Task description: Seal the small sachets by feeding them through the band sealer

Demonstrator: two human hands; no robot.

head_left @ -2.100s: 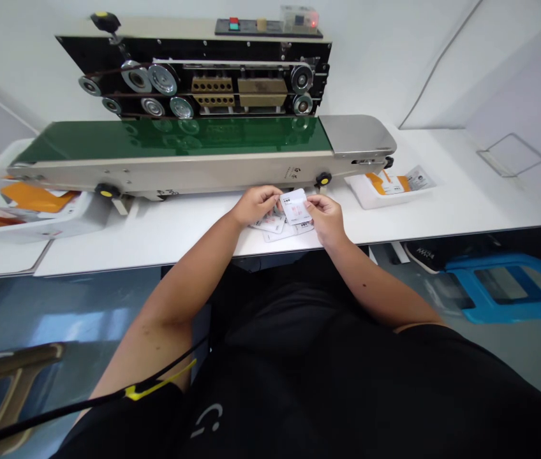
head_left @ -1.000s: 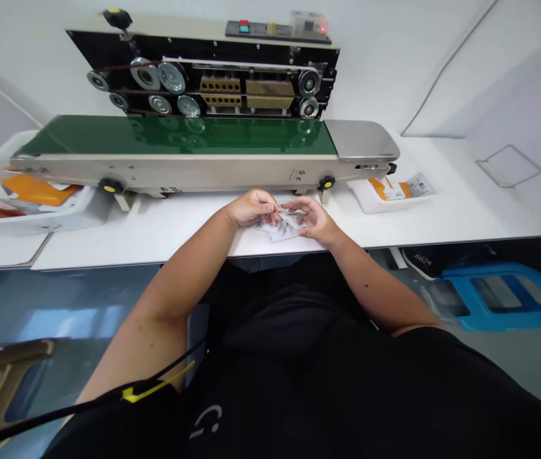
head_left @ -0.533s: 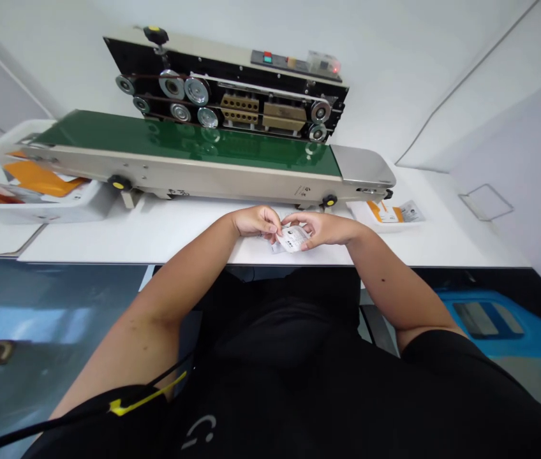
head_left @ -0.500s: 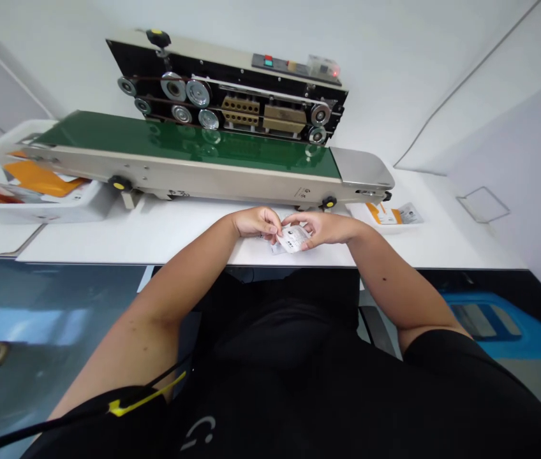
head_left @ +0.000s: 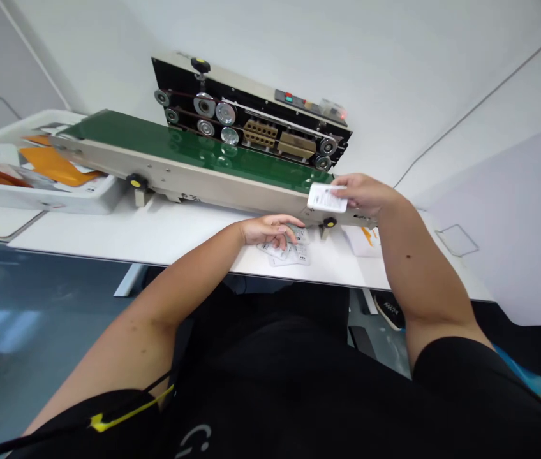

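Note:
My right hand (head_left: 363,193) is raised over the right end of the green conveyor belt (head_left: 194,145) and pinches a small white printed pouch (head_left: 326,197). My left hand (head_left: 270,228) rests on the white table (head_left: 155,233), fingers curled loosely on a small pile of similar pouches (head_left: 289,254) near the front edge. Behind the belt stands the sealing machine's black head (head_left: 251,124) with its rollers and switches.
A white tray (head_left: 36,188) holding orange and white packets sits under the belt's left end. Another white tray (head_left: 361,241) with a packet lies at the right, partly hidden by my right forearm. White walls close in the back and right.
My right hand has lifted one pouch from the table up to the right end of the belt. My left hand stayed on the pile. The camera has swung and tilted.

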